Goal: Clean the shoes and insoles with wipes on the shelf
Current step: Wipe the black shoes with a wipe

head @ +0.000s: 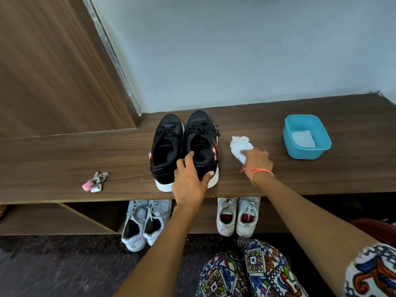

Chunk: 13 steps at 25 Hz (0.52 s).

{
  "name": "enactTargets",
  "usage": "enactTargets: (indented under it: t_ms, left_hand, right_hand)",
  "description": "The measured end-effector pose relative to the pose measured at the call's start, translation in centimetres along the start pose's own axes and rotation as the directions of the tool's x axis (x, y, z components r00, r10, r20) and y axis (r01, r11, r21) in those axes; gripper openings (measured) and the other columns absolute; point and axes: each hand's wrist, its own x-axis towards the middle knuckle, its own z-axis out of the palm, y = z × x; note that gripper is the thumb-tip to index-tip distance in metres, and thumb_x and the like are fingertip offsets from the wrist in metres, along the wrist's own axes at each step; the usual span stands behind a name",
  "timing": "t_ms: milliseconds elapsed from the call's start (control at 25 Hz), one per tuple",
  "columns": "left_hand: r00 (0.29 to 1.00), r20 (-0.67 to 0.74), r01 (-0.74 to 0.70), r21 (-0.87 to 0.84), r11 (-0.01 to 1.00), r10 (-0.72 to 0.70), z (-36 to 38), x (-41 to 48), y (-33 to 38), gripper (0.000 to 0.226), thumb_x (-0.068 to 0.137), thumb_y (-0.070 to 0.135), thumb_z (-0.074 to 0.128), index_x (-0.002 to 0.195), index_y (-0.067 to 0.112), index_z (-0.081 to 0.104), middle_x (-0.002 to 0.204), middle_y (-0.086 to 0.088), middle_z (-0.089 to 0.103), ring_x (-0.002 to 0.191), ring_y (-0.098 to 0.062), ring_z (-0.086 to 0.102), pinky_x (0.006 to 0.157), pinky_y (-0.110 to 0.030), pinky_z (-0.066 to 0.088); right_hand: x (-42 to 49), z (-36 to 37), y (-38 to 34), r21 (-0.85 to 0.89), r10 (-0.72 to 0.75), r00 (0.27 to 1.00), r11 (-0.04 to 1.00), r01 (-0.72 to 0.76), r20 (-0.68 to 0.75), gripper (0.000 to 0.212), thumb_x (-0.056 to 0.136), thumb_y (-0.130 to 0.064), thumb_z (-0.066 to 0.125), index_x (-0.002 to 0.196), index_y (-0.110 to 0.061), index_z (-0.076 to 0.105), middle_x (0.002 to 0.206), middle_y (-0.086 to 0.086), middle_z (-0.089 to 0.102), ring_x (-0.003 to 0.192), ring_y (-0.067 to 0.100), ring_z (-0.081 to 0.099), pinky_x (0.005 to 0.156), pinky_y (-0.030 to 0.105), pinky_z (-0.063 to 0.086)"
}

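On the shelf top, far left, I see keys with a pink fob. Centre: black shoes side by side, toes to the wall. Left hand clamps the heel of the right-hand shoe, fingers curled into the collar, thumb outside. Just beside the pair a crumpled white wipe lies on the wood; right hand grips its near end, fingers curled over it. Far right: blue tub, folded white sheet inside. Lower shelf: grey sneakers left, white sneakers right.
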Motion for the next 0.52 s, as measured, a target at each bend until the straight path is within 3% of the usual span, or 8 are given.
enactTargets:
  t_ms: [80,160,240,320,440,520]
  left_hand:
    - [1.000,0.009,-0.025,-0.022,0.999,0.025,0.1,-0.3,0.4,0.066,0.082,0.055,0.058,0.136,0.024,0.036,0.129,-0.006,0.041,0.118,-0.026,0.046,0.077,-0.040,0.049]
    - [0.999,-0.004,-0.047,-0.047,0.998,0.047,0.2,-0.5,0.7,0.064,0.081,0.062,0.052,0.132,0.025,0.041,0.127,-0.005,0.044,0.116,-0.025,0.048,0.078,-0.040,0.049]
    - [0.999,-0.025,-0.051,-0.107,0.993,0.048,0.1,-0.4,0.7,0.070,0.080,0.065,0.051,0.135,0.024,0.038,0.129,-0.005,0.045,0.118,-0.025,0.049,0.081,-0.040,0.049]
    - [0.999,-0.005,-0.038,-0.177,0.983,0.038,-0.1,0.0,0.5,0.084,0.077,0.063,0.056,0.143,0.021,0.028,0.136,-0.006,0.041,0.124,-0.023,0.045,0.087,-0.039,0.048]
    - [0.996,0.090,-0.005,-0.237,0.971,0.027,0.1,0.4,0.2,0.105,0.071,0.057,0.068,0.150,0.017,0.011,0.145,-0.008,0.029,0.133,-0.023,0.035,0.097,-0.038,0.043]
    - [0.988,0.151,0.012,-0.239,0.971,0.025,0.5,0.9,0.1,0.117,0.067,0.051,0.076,0.150,0.015,0.001,0.148,-0.009,0.024,0.136,-0.023,0.031,0.102,-0.038,0.040]
  right_hand:
    - [0.2,0.4,1.0,0.087,-0.050,0.998,0.995,0.054,-0.039,0.034,0.091,-0.006,0.055,0.123,-0.015,0.063,0.130,0.011,0.057,0.120,0.030,0.052,0.098,0.037,0.045]
    - [-0.4,-0.3,0.0,0.277,-0.006,0.983,0.959,0.058,-0.185,0.030,0.090,-0.006,0.055,0.114,-0.016,0.069,0.122,0.009,0.065,0.111,0.028,0.060,0.094,0.034,0.048]
    - [-1.2,-1.8,-2.0,0.429,0.013,0.938,0.891,0.146,-0.347,0.026,0.087,-0.010,0.057,0.108,-0.018,0.071,0.114,0.006,0.069,0.104,0.025,0.063,0.084,0.030,0.050]
    - [-2.0,-3.3,-4.4,0.468,-0.090,0.909,0.834,0.291,-0.407,0.024,0.083,-0.011,0.059,0.104,-0.016,0.070,0.106,0.006,0.070,0.099,0.024,0.063,0.079,0.029,0.049]
    - [-2.5,-4.6,-7.2,0.228,-0.356,0.904,0.884,0.407,-0.236,0.024,0.082,-0.010,0.057,0.103,-0.012,0.069,0.105,0.011,0.068,0.098,0.029,0.061,0.080,0.031,0.049]
    - [-2.7,-5.1,-8.4,0.034,-0.455,0.891,0.890,0.454,0.015,0.016,0.087,-0.008,0.050,0.081,-0.004,0.065,0.084,0.013,0.061,0.075,0.028,0.058,0.065,0.028,0.048]
